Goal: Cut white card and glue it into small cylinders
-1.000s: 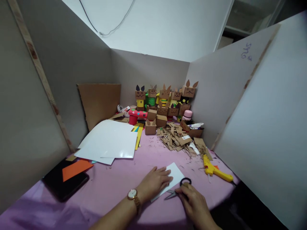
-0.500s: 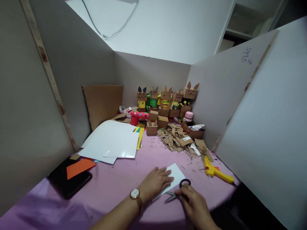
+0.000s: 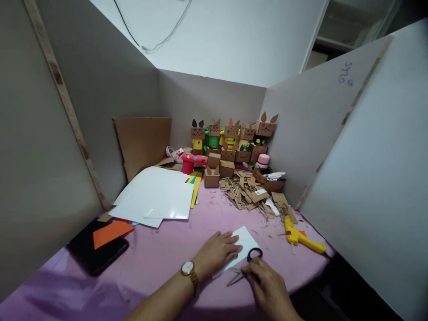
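My left hand [image 3: 219,252] lies flat on a piece of white paper [image 3: 246,240] at the front of the table, fingers stretched out. A wristwatch [image 3: 187,268] is on that wrist. My right hand [image 3: 265,281] grips a pair of scissors [image 3: 255,255] with black handles. Their blades are apart and point left, close to the paper's near edge. My palm and fingers hide part of the paper and of the scissors' handles.
A yellow hot glue gun [image 3: 306,240] lies on the right. Cardboard scraps [image 3: 245,191] are heaped behind, before several cardboard animal figures [image 3: 231,131]. White sheets [image 3: 160,191] spread at left, near an orange paper piece [image 3: 112,234] on a black tablet-like object [image 3: 96,256]. Panels [image 3: 210,82] enclose the table.
My right hand and the scissors have shifted slightly left. The left hand stays flat on the paper.
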`<act>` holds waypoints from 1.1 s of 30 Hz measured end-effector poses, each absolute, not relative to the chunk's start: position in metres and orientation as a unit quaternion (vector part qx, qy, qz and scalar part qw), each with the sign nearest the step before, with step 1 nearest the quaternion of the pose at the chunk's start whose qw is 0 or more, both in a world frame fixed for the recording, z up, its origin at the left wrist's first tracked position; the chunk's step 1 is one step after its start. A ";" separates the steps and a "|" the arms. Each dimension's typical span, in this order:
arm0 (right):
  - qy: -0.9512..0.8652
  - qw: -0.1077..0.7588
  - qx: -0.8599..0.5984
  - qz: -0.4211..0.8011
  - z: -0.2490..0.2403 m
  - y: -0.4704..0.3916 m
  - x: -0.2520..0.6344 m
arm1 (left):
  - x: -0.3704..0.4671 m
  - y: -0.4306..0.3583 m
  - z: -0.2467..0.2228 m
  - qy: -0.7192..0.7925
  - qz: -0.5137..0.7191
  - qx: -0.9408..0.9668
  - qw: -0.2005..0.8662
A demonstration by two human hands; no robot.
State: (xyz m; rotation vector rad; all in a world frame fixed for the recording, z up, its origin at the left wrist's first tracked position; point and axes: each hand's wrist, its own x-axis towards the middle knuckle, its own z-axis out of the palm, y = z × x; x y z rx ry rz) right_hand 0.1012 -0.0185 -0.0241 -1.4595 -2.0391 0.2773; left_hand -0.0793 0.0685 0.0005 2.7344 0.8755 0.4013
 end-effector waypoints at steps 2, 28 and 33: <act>-0.768 0.311 -0.552 0.097 -0.025 -0.019 0.101 | -0.082 0.069 0.002 0.295 0.132 0.938 0.121; -0.765 0.286 -0.558 0.147 -0.018 -0.016 0.084 | -0.089 0.063 0.000 0.302 0.123 0.939 0.115; -0.779 0.273 -0.545 0.150 -0.017 -0.019 0.084 | -0.090 0.065 -0.001 0.299 0.122 0.940 0.113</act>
